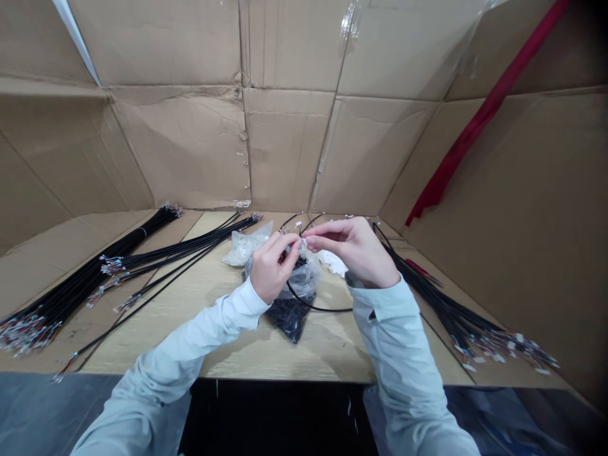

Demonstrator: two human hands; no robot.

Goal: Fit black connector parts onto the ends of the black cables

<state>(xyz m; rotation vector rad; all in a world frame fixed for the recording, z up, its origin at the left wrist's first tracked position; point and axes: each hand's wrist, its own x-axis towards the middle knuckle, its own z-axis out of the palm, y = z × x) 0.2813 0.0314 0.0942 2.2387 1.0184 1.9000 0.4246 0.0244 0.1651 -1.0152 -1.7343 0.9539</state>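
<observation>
Both hands [272,266] [354,250] pinch something too small to identify.

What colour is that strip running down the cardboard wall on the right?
Red. The strip runs diagonally down the cardboard wall, clearest in the head view.

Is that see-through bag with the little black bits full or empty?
Partly full. The clear bag holds a dark heap of small black pieces in its lower end; its top, behind the left hand, looks slack.
</observation>
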